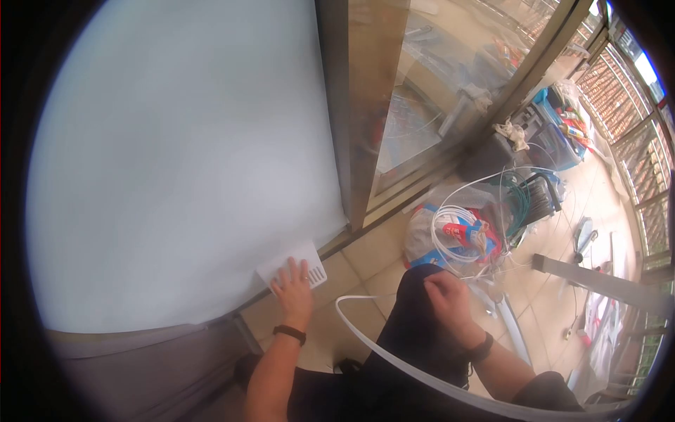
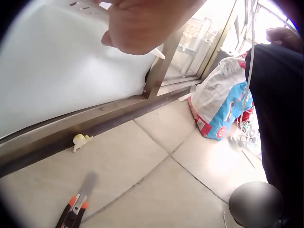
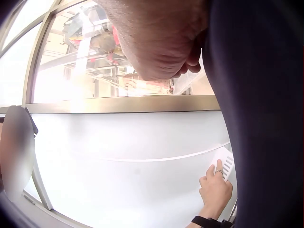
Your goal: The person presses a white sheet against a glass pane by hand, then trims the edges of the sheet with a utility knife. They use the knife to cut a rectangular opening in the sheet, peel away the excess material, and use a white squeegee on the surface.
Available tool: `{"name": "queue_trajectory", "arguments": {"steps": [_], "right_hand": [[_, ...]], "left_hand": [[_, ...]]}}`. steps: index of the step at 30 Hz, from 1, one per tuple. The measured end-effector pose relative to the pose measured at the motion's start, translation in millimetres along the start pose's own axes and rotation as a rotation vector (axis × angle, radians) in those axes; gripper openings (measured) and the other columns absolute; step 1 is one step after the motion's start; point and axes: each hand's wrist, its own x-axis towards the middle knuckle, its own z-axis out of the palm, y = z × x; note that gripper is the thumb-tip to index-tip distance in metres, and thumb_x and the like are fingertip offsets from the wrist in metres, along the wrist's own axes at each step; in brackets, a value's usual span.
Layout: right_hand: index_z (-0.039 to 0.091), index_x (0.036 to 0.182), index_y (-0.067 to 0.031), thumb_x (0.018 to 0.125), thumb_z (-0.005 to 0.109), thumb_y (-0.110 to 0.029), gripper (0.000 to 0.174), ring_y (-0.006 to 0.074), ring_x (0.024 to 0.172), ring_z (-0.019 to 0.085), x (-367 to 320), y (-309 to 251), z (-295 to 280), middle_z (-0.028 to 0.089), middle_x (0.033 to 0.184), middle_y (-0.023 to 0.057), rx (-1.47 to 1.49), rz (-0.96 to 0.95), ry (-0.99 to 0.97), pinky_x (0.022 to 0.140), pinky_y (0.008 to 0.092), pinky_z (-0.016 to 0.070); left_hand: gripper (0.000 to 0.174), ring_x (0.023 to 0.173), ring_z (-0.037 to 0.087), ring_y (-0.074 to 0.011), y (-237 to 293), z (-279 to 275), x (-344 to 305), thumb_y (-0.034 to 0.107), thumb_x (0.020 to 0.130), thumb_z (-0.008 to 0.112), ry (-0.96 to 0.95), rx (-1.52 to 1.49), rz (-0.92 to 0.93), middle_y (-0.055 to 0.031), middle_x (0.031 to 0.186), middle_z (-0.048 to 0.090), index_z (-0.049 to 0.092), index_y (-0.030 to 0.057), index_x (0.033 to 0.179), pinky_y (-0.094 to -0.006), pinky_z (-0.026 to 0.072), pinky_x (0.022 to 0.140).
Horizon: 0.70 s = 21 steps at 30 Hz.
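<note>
In the head view the left hand [image 1: 292,292] lies with spread fingers on a white slotted piece [image 1: 306,254], which is at the lower edge of a large white panel [image 1: 190,155]. The right wrist view shows the same hand [image 3: 216,190] on the slotted piece [image 3: 224,155]. The right hand [image 1: 453,306] rests on the raised knee [image 1: 415,302], its fingers loosely curled and holding nothing. A long white flexible strip [image 1: 394,359] arcs across in front of the legs.
Black-and-orange pliers [image 2: 73,211] and a small yellowish lump [image 2: 80,140] lie on the tiles. A red, white and blue bag [image 2: 221,102] stands by the metal door frame [image 1: 362,112]. Coiled white cable [image 1: 450,225], a crate [image 1: 552,133] and scattered items are at the right.
</note>
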Motion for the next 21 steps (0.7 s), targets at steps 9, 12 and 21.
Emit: {"name": "queue_trajectory", "arguments": {"steps": [9, 12, 21], "right_hand": [[0.07, 0.094, 0.0002, 0.086, 0.069, -0.006, 0.01, 0.0269, 0.083, 0.07, -10.4, -6.1, -9.4, 0.071, 0.088, 0.0146, 0.039, 0.066, -0.011, 0.076, 0.0351, 0.0534], [0.07, 0.093, 0.0003, 0.086, 0.069, -0.006, 0.009, 0.0274, 0.083, 0.069, -11.0, -4.4, -11.7, 0.07, 0.087, 0.0144, 0.037, 0.044, 0.006, 0.076, 0.0353, 0.0531], [0.07, 0.093, -0.0034, 0.086, 0.069, -0.009, 0.009, 0.0268, 0.071, 0.067, -6.5, 4.9, -10.0, 0.069, 0.084, 0.0127, 0.051, 0.017, 0.047, 0.062, 0.0334, 0.0512]], "left_hand": [[0.049, 0.12, 0.056, -0.0337, -23.4, 16.4, 20.1, 0.019, 0.085, 0.065, -0.182, -0.33, -0.076, -0.011, 0.138, 0.058, 0.062, 0.0166, 0.133, -0.0503, 0.0492, 0.09], [0.026, 0.089, 0.067, -0.037, -56.2, -46.8, 41.8, 0.015, 0.086, 0.065, -0.182, -0.406, -0.022, -0.0165, 0.1, 0.071, 0.071, 0.0077, 0.111, -0.0477, 0.0536, 0.076], [0.017, 0.07, 0.066, -0.0412, -73.4, -230.4, 87.0, 0.008, 0.09, 0.058, 0.135, -0.301, 0.023, -0.0198, 0.073, 0.067, 0.069, 0.0044, 0.102, -0.0479, 0.0523, 0.063]]}}
